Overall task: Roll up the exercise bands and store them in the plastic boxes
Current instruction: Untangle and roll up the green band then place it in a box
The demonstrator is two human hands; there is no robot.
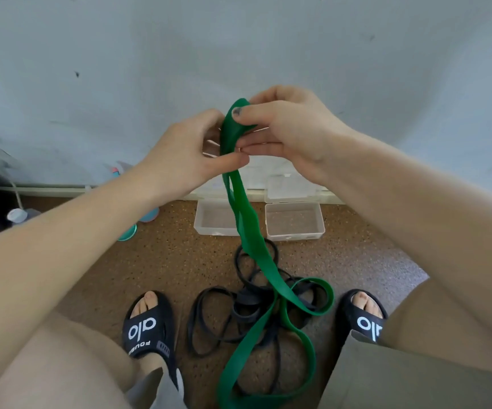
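Green flat rubber exercise band (264, 270) is held up in the middle of the frame, top end folded over between both hands, so I'd say the roll is only just getting started. Right hand (290, 131) has its thumb pressed on the folded tip with the fingers curled behind it, pinching the fold so it doesn't spring open. Left hand (188, 152) sits just beside it, thumb and fingers closed on the band a little lower, probably to keep the strip flat and feed it in.

Most of the band is still loose. It hangs down the centre and loops on the speckled brown floor (150, 261) at the bottom of the frame, between two black slide sandals, lying over a tangle of thin black exercise bands (238, 314). Holding it high makes sense, the weight of the tail keeps it straight.

Two clear plastic boxes sit on the floor against the wall, just above centre: left box (206, 218) partly behind the band, right box (295, 221) with its lid tipped back. Both look open and empty, so nothing is stored yet.
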